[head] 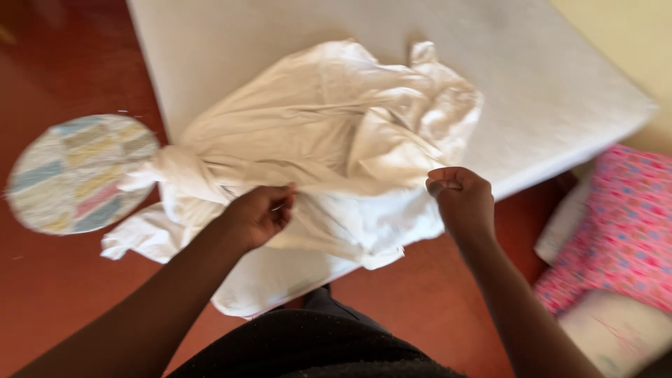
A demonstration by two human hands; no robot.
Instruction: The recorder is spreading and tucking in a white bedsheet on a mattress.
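**Both my hands gripping a crumpled white sheet at the mattress corner**

I stand at the near corner of a bare white mattress (560,91), looking down over my dark clothing. A crumpled white sheet (336,140) lies heaped on that corner, with part of it spilling off the edge toward 8 o'clock and hanging over the red floor (63,294).

My left hand (260,213) sits at about 7 o'clock from the heap's middle. Its fingers (280,203) are curled closed and pinch a fold of the sheet along its near edge. From that grip a twisted bunch of cloth runs out toward 9 o'clock.

My right hand (462,199) is at about 4 o'clock from the heap. Its fingers (444,183) are folded into a loose fist, pressed against the sheet's near right edge, and they seem to clasp the cloth there, though the blur keeps me from seeing the hold plainly.

On the floor at 9 o'clock lies a round mat (80,171) patterned in pale blue, yellow and pink patches, just beside the hanging end of the sheet. At 3 to 4 o'clock, beside the mattress, is a pink spotted cloth (623,231) lying over something white (616,329); I cannot tell what that is.
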